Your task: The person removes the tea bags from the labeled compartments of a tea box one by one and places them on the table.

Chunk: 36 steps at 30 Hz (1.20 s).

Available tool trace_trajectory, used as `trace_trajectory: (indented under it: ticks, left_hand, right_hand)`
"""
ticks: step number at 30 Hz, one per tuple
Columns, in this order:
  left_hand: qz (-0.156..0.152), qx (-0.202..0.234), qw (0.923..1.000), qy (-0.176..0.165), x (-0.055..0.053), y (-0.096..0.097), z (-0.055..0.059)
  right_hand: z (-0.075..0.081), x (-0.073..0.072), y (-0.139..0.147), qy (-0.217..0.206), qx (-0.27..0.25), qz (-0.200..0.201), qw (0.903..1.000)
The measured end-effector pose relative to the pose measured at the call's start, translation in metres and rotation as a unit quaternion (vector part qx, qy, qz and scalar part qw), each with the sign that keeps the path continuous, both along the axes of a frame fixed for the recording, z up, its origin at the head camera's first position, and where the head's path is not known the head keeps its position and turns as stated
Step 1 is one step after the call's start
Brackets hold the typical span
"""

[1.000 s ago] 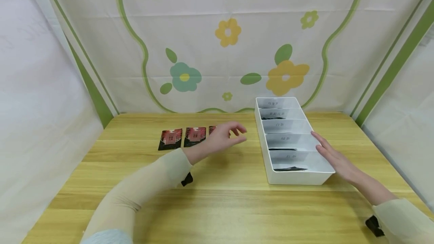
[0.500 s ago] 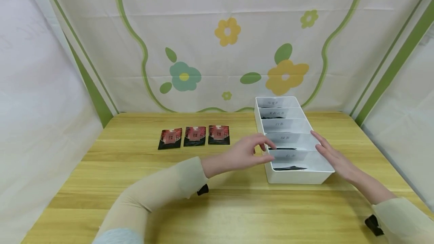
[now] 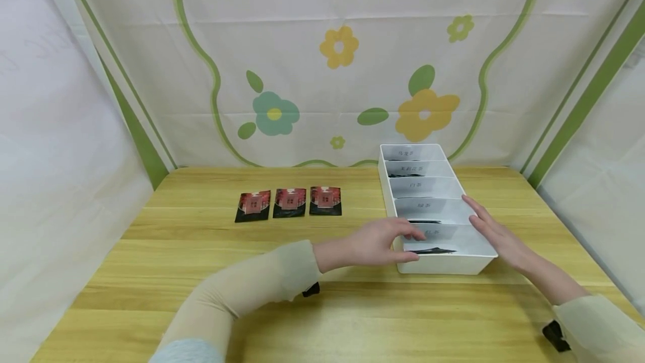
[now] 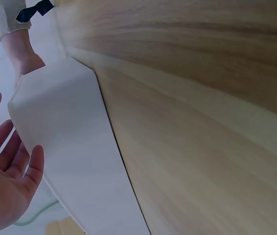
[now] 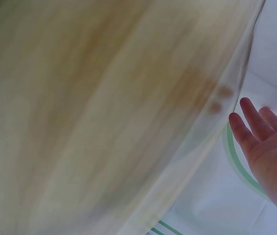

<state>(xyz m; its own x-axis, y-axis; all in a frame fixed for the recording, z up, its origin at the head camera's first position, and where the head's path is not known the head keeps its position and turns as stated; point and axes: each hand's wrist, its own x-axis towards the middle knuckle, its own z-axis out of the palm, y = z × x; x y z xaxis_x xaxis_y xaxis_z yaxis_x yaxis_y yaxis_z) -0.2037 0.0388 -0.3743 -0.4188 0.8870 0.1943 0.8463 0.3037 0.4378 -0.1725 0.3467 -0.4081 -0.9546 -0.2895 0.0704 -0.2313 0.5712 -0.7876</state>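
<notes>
A white divided box [image 3: 443, 265] with handwritten labels on its compartments stands on the right of the table. My left hand [image 3: 378, 242] is at its near left corner, fingers loosely bent over the rim of the front compartment and nothing in its grasp. In the left wrist view, the fingers of that hand [image 4: 4, 181] lie along the box's side wall [image 4: 70, 142]. Straight fingers of my right hand [image 3: 504, 244] rest against the right side of the box. Dark flat packets [image 3: 432, 251] lie in the front compartment, and dark edges show in several others.
Three red-and-black sachets, the left [image 3: 253, 206], middle [image 3: 289, 203] and right [image 3: 325, 200], lie in a row on the wooden table [image 3: 363, 318]. Behind the table hangs a white flower-patterned cloth [image 3: 312, 83], and cloth also walls both sides.
My left hand has moved right and nearer, from beside the right sachet to the box's front left corner, uncovering that sachet. The right hand and the box have stayed put.
</notes>
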Motion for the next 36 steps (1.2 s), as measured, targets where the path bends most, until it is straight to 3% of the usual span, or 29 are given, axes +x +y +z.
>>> trace_trajectory:
  ticks: [19, 36]
  left_hand:
    - [0.014, -0.029, 0.9994, 0.013, 0.0, 0.005, -0.004]
    - [0.005, -0.034, 0.9993, 0.012, -0.004, 0.011, -0.005]
  right_hand:
    - [0.001, 0.001, -0.001, 0.0, 0.008, -0.002, 1.0]
    - [0.001, 0.001, -0.001, -0.002, 0.001, 0.0, 1.0]
